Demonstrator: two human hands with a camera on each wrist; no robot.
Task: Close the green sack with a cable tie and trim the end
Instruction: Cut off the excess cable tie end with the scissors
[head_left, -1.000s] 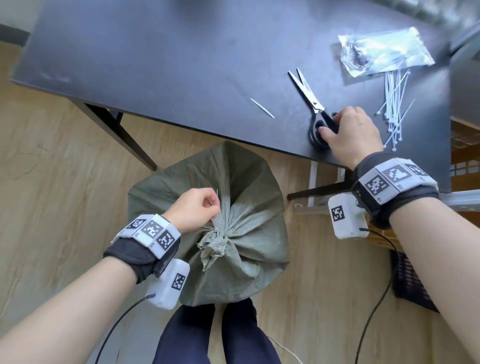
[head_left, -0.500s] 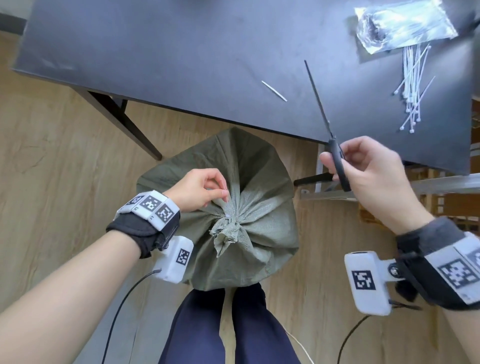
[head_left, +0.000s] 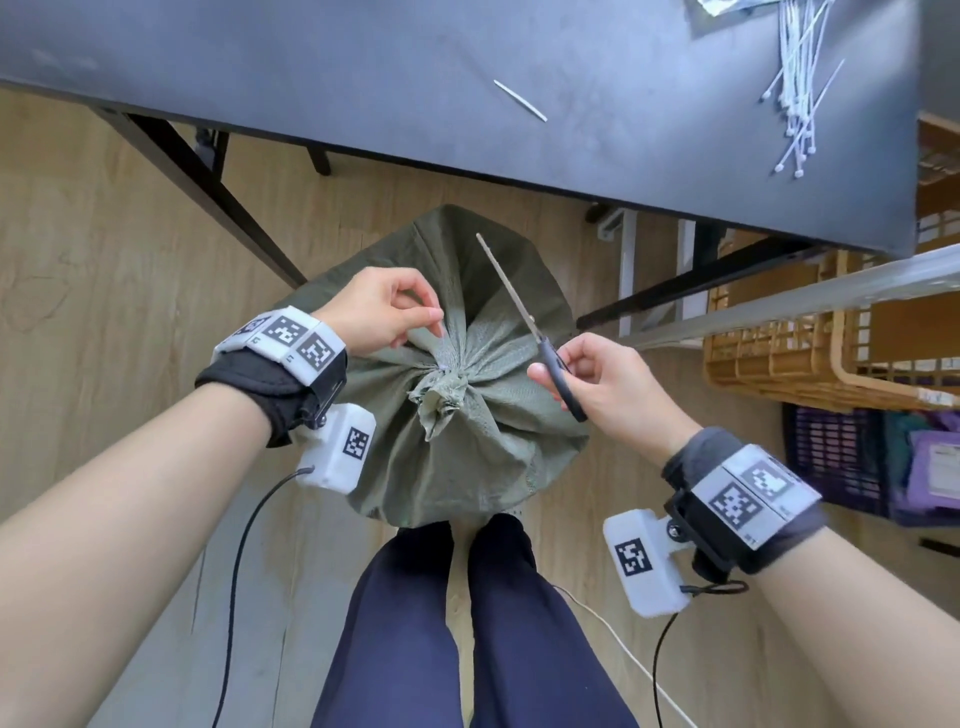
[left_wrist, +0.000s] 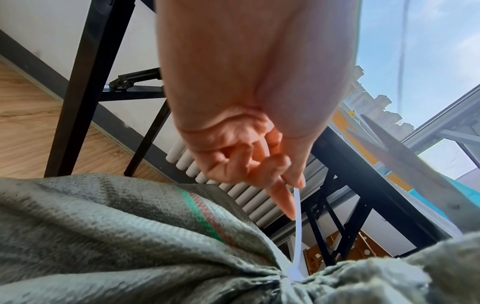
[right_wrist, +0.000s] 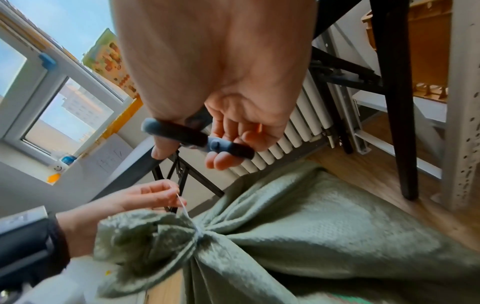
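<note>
Sack: the green sack (head_left: 467, 415) is standing on the floor just in front of the person's legs, below the edge of the black table (head_left: 363, 78), its mouth gathered into a tight bunch.
Tie: a white cable tie (left_wrist: 297, 230) is cinching that neck, its free tail rising up from the lock.
Left hand: the left hand (head_left: 379, 312) is pinching the tail between thumb and fingertip, other fingers curled, holding it taut.
Right hand: the right hand (head_left: 602, 379) is gripping the scissors (head_left: 530, 322) by the dark handles; the blades look closed and are pointing away over the sack, not yet at the tail.
Risk, fabric: if the blades are opening too low, they could be nicking the bunched weave beside the lock.
Risk, fingers: the pinching fingertips are sitting near the likely cut line.
Risk, slack: a loosened pinch would be letting the tail flop from the blades.
Nearby: spare ties (head_left: 800, 93) and one cut-off end (head_left: 519, 101) are lying on the table.
</note>
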